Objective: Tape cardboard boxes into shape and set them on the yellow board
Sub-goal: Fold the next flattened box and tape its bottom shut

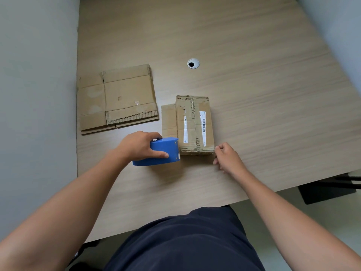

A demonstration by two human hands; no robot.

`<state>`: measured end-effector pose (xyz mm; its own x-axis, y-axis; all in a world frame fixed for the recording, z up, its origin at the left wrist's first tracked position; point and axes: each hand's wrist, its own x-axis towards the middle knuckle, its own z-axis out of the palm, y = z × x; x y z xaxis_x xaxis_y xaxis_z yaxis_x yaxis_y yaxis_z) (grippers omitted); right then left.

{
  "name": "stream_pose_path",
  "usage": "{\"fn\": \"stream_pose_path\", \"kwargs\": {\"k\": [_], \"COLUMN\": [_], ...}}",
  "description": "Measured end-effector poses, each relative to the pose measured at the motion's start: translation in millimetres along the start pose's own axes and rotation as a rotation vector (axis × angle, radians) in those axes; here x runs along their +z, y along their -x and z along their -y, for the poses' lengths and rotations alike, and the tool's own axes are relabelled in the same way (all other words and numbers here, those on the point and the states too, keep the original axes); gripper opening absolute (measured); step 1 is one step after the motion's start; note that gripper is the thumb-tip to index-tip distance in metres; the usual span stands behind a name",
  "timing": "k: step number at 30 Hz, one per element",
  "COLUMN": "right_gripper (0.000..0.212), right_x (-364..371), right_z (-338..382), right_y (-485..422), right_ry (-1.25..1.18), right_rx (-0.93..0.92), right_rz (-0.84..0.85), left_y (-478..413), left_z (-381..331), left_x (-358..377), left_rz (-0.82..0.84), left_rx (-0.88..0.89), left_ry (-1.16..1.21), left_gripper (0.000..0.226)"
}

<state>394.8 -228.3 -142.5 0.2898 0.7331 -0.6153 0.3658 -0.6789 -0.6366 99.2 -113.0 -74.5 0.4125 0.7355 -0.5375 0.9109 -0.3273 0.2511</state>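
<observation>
Gripping blue tape dispenser [163, 151] in left hand [139, 146], just beside cardboard box [195, 124].
At the box's near right corner, right hand [227, 156] curled; whether it holds anything cannot be told.

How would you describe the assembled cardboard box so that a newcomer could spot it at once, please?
On the wooden table, look just right of the blue tape dispenser gripped by the left hand. The box sits there. Unlike the flat cardboard stack further left, it is folded up into shape and carries white barcode labels.
</observation>
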Motion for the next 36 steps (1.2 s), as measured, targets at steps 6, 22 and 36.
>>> {"fn": "stream_pose_path", "kwargs": {"k": [6,22,36], "right_gripper": [0.016,0.055,0.066], "right_x": [-12.8,40.8,56.8], "right_z": [-11.0,13.0,43.4], "right_y": [0.7,-47.1,-32.4], "right_ry": [0.122,0.786,1.137], "right_rx": [-0.065,-1.225,-0.980], "right_rz": [-0.194,-0.297,-0.182], "left_y": [-1.2,8.7,9.6], "left_z": [2.8,28.5,40.3], "left_x": [2.1,7.6,8.5], "left_rz": [0.006,-0.017,-0.021], "left_rx": [0.005,-0.017,-0.013], "left_ry": [-0.019,0.115,0.096], "left_gripper": [0.069,0.083,0.081]}}
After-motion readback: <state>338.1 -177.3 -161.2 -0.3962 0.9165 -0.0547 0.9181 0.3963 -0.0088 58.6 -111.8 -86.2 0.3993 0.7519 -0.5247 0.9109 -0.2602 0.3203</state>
